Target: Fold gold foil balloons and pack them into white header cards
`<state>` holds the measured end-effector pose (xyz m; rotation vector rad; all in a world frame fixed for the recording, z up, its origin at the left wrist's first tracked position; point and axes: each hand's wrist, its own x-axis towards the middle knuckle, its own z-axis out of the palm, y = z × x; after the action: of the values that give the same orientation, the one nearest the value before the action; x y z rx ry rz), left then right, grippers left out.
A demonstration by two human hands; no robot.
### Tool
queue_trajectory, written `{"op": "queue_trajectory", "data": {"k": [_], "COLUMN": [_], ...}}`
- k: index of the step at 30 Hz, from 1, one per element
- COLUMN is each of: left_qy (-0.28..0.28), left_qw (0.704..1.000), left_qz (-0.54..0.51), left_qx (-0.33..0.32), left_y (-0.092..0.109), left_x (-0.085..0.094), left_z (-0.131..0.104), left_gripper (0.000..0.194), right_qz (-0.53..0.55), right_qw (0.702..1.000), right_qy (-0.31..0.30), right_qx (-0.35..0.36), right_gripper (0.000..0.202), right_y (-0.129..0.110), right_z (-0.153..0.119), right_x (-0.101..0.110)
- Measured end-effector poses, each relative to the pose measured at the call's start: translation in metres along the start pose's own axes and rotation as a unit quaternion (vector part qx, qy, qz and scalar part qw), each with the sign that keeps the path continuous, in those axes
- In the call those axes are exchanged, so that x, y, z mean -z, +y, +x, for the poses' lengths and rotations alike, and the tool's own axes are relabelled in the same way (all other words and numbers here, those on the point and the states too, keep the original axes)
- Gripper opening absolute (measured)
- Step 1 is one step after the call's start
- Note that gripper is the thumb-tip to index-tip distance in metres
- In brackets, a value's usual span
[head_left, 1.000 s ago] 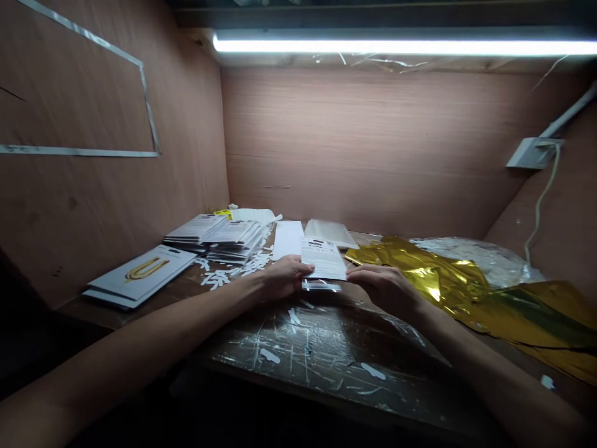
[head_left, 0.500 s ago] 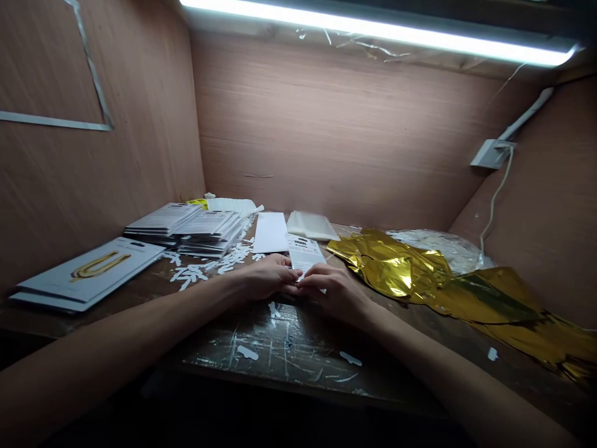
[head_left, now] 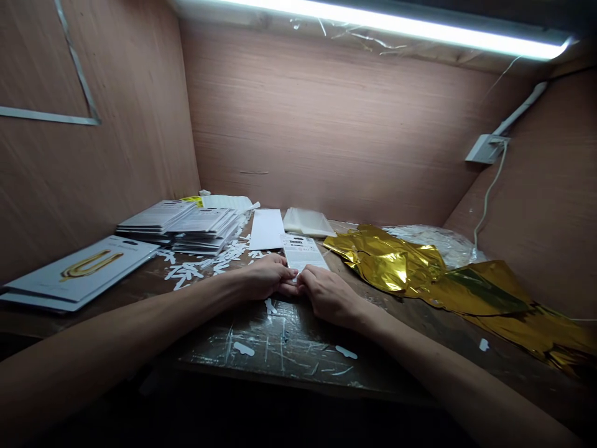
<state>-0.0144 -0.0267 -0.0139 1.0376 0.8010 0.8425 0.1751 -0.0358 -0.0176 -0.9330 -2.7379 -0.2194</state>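
A white printed card (head_left: pixel 304 252) with small text and a dark hang slot points away from me at the table's middle. My left hand (head_left: pixel 270 275) pinches its near left corner between thumb and fingers. Close against it, my right hand (head_left: pixel 326 292) has curled fingers on the card's near edge. The fingers hide that edge, so any small piece between them cannot be made out. Just beyond the card are a blank white card (head_left: pixel 267 230) and a stack of clear plastic bags (head_left: pixel 308 222).
Stacks of printed cards (head_left: pixel 203 227) stand at left, behind cards showing a gold U balloon (head_left: pixel 88 267). White paper cutouts (head_left: pixel 186 270) lie scattered beside them. Gold foil balloons (head_left: pixel 396 264) spread across the right, before crumpled clear plastic (head_left: pixel 429 242). Wooden panels (head_left: pixel 298 124) enclose the table.
The whole view has shifted slightly. My right hand has turned a little, its fingers curling closer to the left hand at the card's near edge. The card stays in place.
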Motion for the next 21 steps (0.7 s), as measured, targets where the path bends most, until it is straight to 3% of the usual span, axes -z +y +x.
{"op": "queue_trajectory", "data": {"k": [10, 15, 21], "left_qy": [-0.01, 0.001, -0.011], "left_qw": [1.0, 1.0, 1.0], "left_qz": [0.003, 0.0, -0.016], "left_qx": [-0.029, -0.024, -0.019], "left_y": [-0.005, -0.004, -0.002], "left_x": [-0.001, -0.002, -0.005], "left_z": [0.002, 0.001, -0.002], "left_gripper": [0.017, 0.011, 0.028], "right_qz": [0.155, 0.11, 0.012], "right_qw": [0.984, 0.992, 1.0], "right_qy": [0.082, 0.063, 0.013], "right_qx": [0.019, 0.009, -0.009], "right_gripper": [0.009, 0.013, 0.017], "right_y": [0.006, 0.002, -0.007], "right_z": [-0.003, -0.002, 0.002], "right_x": [0.001, 0.001, -0.002]}}
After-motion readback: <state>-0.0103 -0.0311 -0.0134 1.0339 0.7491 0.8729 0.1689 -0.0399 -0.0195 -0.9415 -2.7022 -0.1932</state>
